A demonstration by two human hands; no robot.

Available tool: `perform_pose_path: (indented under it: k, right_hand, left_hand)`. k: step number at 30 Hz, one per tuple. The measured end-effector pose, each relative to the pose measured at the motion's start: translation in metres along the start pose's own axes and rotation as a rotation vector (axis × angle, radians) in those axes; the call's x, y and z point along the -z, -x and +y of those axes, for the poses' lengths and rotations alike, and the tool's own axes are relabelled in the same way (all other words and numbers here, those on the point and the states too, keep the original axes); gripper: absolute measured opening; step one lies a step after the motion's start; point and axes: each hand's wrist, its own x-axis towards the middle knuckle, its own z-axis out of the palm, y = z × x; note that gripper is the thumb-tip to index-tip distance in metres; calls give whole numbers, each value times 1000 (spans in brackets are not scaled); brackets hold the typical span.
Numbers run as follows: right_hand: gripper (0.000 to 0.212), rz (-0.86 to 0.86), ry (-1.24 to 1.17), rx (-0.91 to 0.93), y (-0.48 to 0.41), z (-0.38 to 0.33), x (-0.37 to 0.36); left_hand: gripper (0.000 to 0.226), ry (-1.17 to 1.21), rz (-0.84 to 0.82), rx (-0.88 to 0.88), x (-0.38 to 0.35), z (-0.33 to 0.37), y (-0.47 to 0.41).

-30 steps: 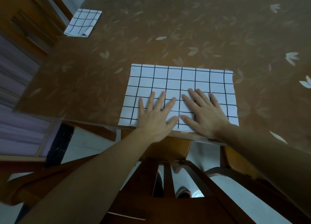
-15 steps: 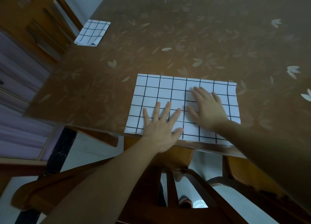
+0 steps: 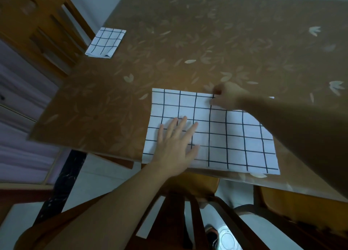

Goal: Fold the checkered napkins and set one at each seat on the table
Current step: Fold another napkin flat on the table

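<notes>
A white checkered napkin [image 3: 233, 137] lies spread flat at the near edge of the brown table [image 3: 188, 48]. My left hand [image 3: 175, 146] rests flat on its near left part with the fingers apart. My right hand [image 3: 224, 97] is at the napkin's far edge, fingers curled and pinching that edge near its middle. A second checkered napkin [image 3: 105, 42], folded small, lies at the table's far left edge in front of a chair.
A wooden chair [image 3: 37, 24] stands at the far left seat. Another chair's back [image 3: 178, 212] is right below me against the near edge, and a further seat [image 3: 301, 202] is at the lower right. The tablecloth has a pale leaf pattern.
My right hand slid from the napkin's middle up to its far edge and closed on it. My left hand stayed flat on the near left part. The camera tilted upward.
</notes>
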Motion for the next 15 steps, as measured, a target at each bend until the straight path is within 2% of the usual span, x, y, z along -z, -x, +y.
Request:
perform_pose_path:
  k: [2, 4, 6, 8, 10, 12, 13, 14, 15]
  right_hand:
    - [17, 25, -133, 95, 9, -5, 15]
    - [18, 45, -235, 131, 19, -12, 31]
    - [20, 70, -350, 128, 30, -19, 48]
    - [20, 92, -596, 75, 39, -20, 68]
    - [26, 57, -919, 11, 43, -14, 85]
    - [13, 8, -1118, -90, 44, -2, 93]
    - [9, 2, -1160, -152, 46, 2, 94]
    - [13, 15, -1178, -219, 47, 7, 93]
    - [14, 32, -1181, -275, 49, 13, 91]
  left_hand:
    - [60, 249, 121, 65, 9, -4, -5]
    - [56, 457, 354, 153, 22, -10, -12]
    - [57, 536, 578, 258, 35, -19, -17]
    - [67, 680, 668, 422, 54, -23, -21]
    - [79, 1018, 596, 622, 67, -26, -29]
    - [83, 1487, 342, 687, 73, -29, -40]
    - [82, 1630, 196, 681, 74, -30, -45]
    - [80, 1694, 99, 656, 76, -28, -50]
    - [76, 1713, 55, 633, 78, -27, -53]
